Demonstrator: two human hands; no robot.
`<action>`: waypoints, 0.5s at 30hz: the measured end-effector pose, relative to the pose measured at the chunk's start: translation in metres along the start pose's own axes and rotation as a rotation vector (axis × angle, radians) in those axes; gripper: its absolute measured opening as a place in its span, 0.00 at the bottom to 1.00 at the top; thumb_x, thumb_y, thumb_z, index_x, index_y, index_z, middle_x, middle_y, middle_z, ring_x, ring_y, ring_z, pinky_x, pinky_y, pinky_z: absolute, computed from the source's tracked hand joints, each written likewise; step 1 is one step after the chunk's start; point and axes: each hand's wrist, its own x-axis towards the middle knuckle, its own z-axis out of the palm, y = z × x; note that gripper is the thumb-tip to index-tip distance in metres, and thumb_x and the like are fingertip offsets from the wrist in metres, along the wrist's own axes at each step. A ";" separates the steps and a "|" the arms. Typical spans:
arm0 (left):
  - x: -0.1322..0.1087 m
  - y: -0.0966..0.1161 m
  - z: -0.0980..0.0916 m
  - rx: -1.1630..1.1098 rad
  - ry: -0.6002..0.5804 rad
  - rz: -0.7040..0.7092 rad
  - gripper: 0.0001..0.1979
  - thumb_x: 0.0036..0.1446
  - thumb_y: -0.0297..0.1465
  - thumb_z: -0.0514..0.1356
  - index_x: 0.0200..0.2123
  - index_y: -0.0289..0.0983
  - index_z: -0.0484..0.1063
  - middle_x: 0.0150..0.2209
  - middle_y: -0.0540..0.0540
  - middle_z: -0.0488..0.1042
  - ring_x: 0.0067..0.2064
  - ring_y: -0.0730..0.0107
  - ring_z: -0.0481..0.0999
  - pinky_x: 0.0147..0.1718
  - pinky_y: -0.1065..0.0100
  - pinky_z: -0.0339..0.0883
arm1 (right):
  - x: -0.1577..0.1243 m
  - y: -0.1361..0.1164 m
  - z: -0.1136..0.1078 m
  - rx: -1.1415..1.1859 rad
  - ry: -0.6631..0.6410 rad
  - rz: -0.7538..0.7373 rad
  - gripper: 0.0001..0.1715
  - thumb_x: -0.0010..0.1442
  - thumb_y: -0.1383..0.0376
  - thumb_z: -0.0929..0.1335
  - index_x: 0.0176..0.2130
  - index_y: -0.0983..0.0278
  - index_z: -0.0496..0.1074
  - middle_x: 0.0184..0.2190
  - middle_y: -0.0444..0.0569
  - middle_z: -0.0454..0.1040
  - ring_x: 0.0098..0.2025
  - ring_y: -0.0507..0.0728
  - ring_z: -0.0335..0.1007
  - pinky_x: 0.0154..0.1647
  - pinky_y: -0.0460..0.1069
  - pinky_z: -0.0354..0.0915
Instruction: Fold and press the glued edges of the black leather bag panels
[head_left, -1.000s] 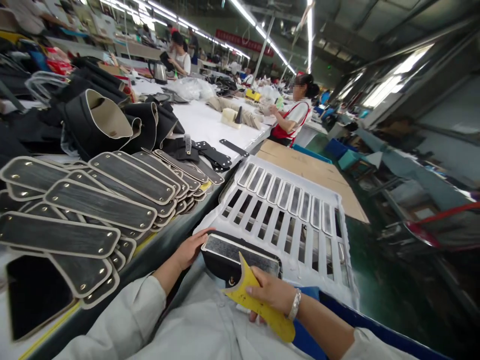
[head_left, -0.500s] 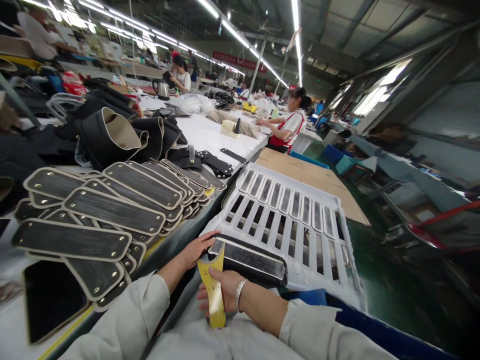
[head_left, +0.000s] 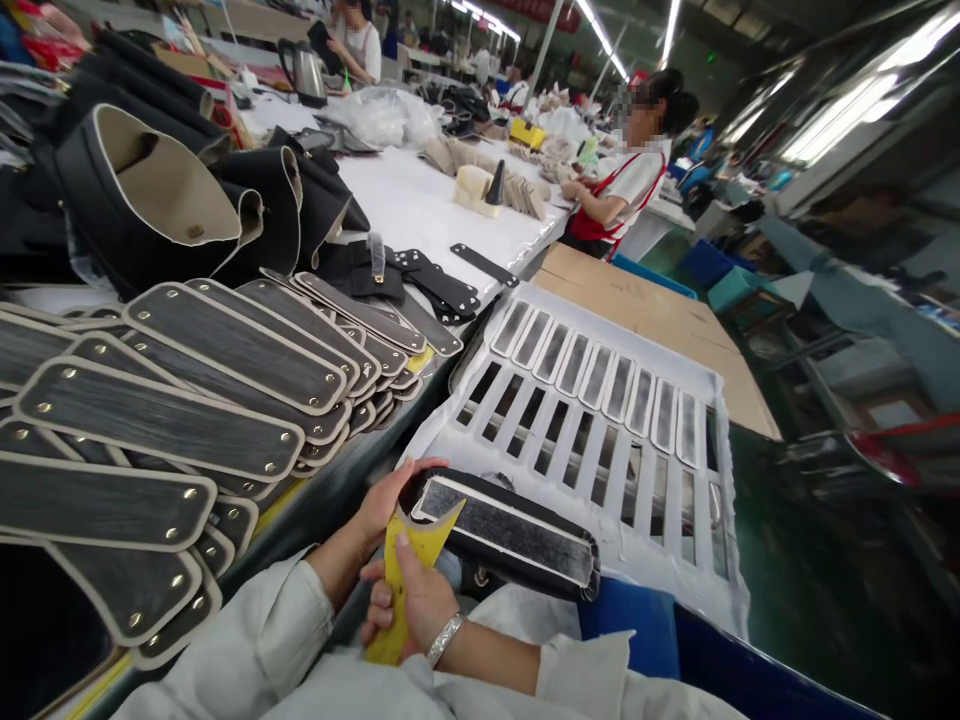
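Note:
Low in the middle is a black bag-like piece (head_left: 540, 512) with a dark oblong panel (head_left: 517, 540), rimmed in white, facing up. My left hand (head_left: 386, 505) grips its left end, fingers over the far edge. My right hand (head_left: 420, 600), a bracelet at its wrist, is closed around a flat yellow notched tool (head_left: 405, 550). The tool's curved, two-pointed top lies over or against the panel's left end; I cannot tell whether they touch. Part of the tool is hidden by my fingers.
Overlapping dark panels (head_left: 161, 415) with pale edges and brass studs cover the table at left. Black bag bodies (head_left: 165, 190) stand behind. At right, a white slotted rack (head_left: 450, 440) carries a row of oblong panels (head_left: 574, 365). A co-worker (head_left: 622, 190) stands beyond the cardboard (head_left: 645, 310).
The view has moved closer and lower. The black piece has tilted slightly, its panel turned further up, and my right hand has brought the yellow tool's notched end to the panel's left end.

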 end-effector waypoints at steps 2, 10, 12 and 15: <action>0.003 0.002 0.000 0.136 0.043 -0.002 0.26 0.59 0.48 0.49 0.48 0.37 0.72 0.42 0.45 0.76 0.42 0.60 0.74 0.44 0.64 0.64 | 0.006 0.003 -0.001 0.027 0.015 0.000 0.34 0.52 0.38 0.60 0.24 0.64 0.70 0.10 0.37 0.55 0.12 0.47 0.48 0.19 0.48 0.60; 0.006 0.010 0.012 0.605 0.137 0.110 0.26 0.59 0.50 0.45 0.39 0.38 0.74 0.36 0.47 0.76 0.38 0.64 0.72 0.39 0.69 0.63 | 0.009 0.006 -0.011 0.081 -0.050 -0.065 0.35 0.35 0.33 0.67 0.22 0.62 0.70 0.10 0.38 0.54 0.13 0.49 0.48 0.21 0.53 0.63; 0.007 0.010 0.016 0.701 0.113 0.160 0.24 0.61 0.48 0.45 0.37 0.38 0.73 0.33 0.48 0.74 0.36 0.67 0.70 0.36 0.70 0.63 | 0.007 0.006 -0.013 0.093 -0.061 -0.066 0.34 0.40 0.34 0.66 0.24 0.62 0.70 0.11 0.38 0.54 0.14 0.48 0.47 0.21 0.52 0.62; 0.008 0.008 0.020 0.814 0.093 0.158 0.22 0.61 0.46 0.44 0.34 0.38 0.70 0.24 0.52 0.68 0.27 0.71 0.65 0.27 0.71 0.60 | 0.003 0.007 -0.017 0.052 -0.077 -0.078 0.32 0.47 0.35 0.62 0.26 0.61 0.68 0.12 0.37 0.51 0.14 0.48 0.44 0.20 0.50 0.59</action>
